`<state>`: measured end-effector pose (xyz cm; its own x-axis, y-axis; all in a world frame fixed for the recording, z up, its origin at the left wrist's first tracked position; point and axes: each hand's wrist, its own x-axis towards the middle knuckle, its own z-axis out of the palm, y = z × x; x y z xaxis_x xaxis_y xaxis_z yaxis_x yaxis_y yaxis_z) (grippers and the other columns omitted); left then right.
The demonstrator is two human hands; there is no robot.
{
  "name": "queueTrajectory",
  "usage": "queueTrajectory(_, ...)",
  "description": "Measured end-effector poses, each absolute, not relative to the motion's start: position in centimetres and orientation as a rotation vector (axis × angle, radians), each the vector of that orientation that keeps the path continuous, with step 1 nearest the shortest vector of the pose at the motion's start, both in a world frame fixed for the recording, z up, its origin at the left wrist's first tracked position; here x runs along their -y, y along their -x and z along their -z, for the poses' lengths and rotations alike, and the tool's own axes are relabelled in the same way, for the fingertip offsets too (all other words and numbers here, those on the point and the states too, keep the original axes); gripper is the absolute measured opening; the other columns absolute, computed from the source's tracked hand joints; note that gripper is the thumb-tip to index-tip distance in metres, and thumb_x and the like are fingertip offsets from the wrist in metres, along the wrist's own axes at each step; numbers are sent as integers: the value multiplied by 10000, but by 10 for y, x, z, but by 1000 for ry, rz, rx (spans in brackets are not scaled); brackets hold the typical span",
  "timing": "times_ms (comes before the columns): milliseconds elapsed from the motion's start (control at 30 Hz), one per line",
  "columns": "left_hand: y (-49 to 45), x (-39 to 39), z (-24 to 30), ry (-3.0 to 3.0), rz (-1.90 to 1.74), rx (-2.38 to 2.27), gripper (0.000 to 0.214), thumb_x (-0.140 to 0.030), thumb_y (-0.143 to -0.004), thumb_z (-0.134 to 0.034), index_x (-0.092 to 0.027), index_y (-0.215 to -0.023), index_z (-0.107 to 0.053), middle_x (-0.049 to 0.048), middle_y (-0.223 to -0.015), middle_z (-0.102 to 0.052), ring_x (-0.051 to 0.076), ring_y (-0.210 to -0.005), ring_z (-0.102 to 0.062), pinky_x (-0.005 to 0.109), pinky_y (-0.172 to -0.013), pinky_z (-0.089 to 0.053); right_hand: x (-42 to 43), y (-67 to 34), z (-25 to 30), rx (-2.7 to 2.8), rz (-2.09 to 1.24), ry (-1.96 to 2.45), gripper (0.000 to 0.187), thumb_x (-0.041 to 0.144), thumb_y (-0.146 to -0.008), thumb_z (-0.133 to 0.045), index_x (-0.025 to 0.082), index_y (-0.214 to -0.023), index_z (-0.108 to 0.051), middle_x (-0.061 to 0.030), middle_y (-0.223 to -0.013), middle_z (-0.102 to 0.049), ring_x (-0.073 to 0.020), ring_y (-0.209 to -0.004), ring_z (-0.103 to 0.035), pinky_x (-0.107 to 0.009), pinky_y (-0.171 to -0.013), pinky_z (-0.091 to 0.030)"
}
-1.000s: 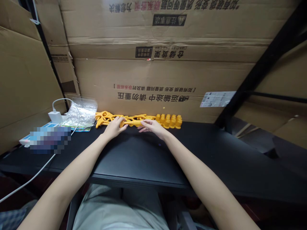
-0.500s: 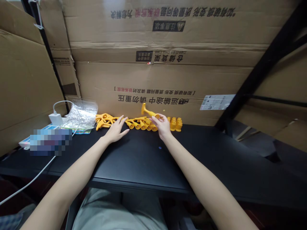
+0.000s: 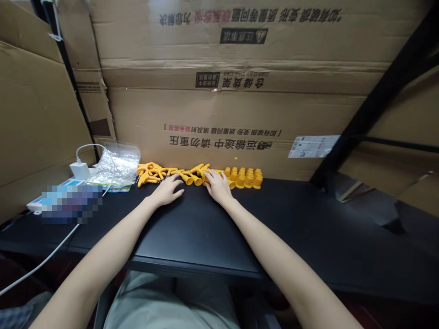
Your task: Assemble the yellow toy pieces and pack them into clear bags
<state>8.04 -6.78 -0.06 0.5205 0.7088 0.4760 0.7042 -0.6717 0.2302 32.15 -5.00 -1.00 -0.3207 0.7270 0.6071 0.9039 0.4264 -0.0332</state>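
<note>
My left hand [image 3: 167, 189] rests beside the row of yellow plastic parts, its fingers apart and nothing visible in it. To its left lies a tangled heap of yellow branched pieces [image 3: 151, 173]. Between my hands several yellow pieces with flared hollow ends [image 3: 188, 180] lie in a row, their openings facing me. My right hand [image 3: 218, 186] is over the right part of this row, fingers stretched and thumb apart, touching the pieces. It hides some of them. Right of it, short yellow cup-like pieces [image 3: 248, 178] stand upright in close rows.
Cardboard sheets [image 3: 233, 109] wall the back of the black table [image 3: 192, 228]. On the left are a clear plastic bag [image 3: 116, 164], a white plug [image 3: 80, 170] with a cable, and a blurred-out item [image 3: 72, 203]. A black frame post [image 3: 363, 100] slants at the right.
My right hand has come down and left onto the row, and the yellow piece it held raised is no longer up. My left hand has barely moved, its fingers slightly more curled.
</note>
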Motion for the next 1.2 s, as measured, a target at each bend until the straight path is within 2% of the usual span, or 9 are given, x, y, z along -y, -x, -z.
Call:
queueTrajectory(67, -81, 68, 0, -2731, -857, -1270, 292, -320, -855, -523, -168, -1089, -610, 143, -1381, -453, 273, -1288, -433, 467, -1074, -368, 50, -320, 10, 2145, 416, 1397, 407, 234, -885, -455, 185, -1284, -515, -142, -1392, -483, -287, -1308, -405, -564, -1067, -228)
queueTrajectory(167, -81, 67, 1, -2719, -858, -1262, 287, -318, -849, -531, -158, -1067, -625, 153, -1357, -474, 273, -1263, -461, 458, -1069, -378, 48, -322, 8, 2125, 357, 1454, 388, 267, -914, -423, 199, -1286, -511, -139, -1341, -532, -283, -1248, -466, -575, -1047, -247)
queueTrajectory(367, -80, 64, 4, -2719, -841, -1238, 268, -313, -842, -536, -175, -1048, -638, 132, -1314, -521, 257, -1235, -491, 450, -1054, -400, 45, -325, 1, 2109, 390, 1524, 352, 229, -907, -432, 159, -1230, -555, -157, -1203, -611, -271, -1111, -548, -421, -947, -367)
queueTrajectory(567, -80, 64, 4, -2737, -806, -1256, 278, -322, -843, -530, -161, -1037, -649, 142, -1267, -558, 262, -1195, -525, 442, -1041, -413, 51, -311, -3, 2076, 385, 1629, 353, 237, -914, -424, 129, -1220, -562, -180, -1198, -607, -294, -1104, -540, -423, -918, -374)
queueTrajectory(767, -80, 64, 2, -2755, -800, -1236, 244, -303, -843, -529, -175, -1013, -650, 110, -1164, -619, 226, -1128, -564, 399, -1007, -446, 46, -318, -4, 2024, 229, 1551, 354, 296, -899, -453, 193, -1219, -566, -133, -1334, -533, -277, -1249, -444, -521, -1040, -272)
queueTrajectory(867, -79, 63, 4, -2750, -816, -1215, 237, -300, -843, -526, -179, -1004, -650, 104, -1131, -630, 221, -1101, -576, 393, -989, -456, 41, -341, -7, 1884, 236, 1524, 377, 353, -902, -416, 216, -1219, -567, -121, -1371, -499, -285, -1282, -404, -584, -1042, -238)
queueTrajectory(933, -78, 62, 4, -2742, -837, -1202, 225, -297, -839, -529, -182, -985, -655, 103, -1121, -632, 220, -1082, -583, 389, -979, -461, 38, -361, -8, 1750, 287, 1598, 380, 332, -884, -414, 186, -1188, -589, -151, -1353, -504, -309, -1279, -396, -618, -1029, -228)
queueTrajectory(1033, -77, 61, 5, -2736, -848, -1197, 216, -291, -835, -529, -181, -967, -659, 101, -1093, -638, 216, -1048, -596, 381, -963, -468, 38, -388, -4, 1660, 401, 1794, 338, 238, -832, -427, 152, -1076, -644, -180, -1273, -553, -355, -1280, -371, -707, -1011, -133)
queueTrajectory(1200, -76, 61, 2, -2751, -794, -1263, 223, -276, -845, -497, -174, -956, -662, 99, -1047, -652, 217, -995, -606, 373, -920, -478, 42, -407, 1, 1797, 452, 1993, 327, 109, -751, -441, 170, -972, -674, -161, -1103, -633, -354, -1206, -442, -758, -979, -93)
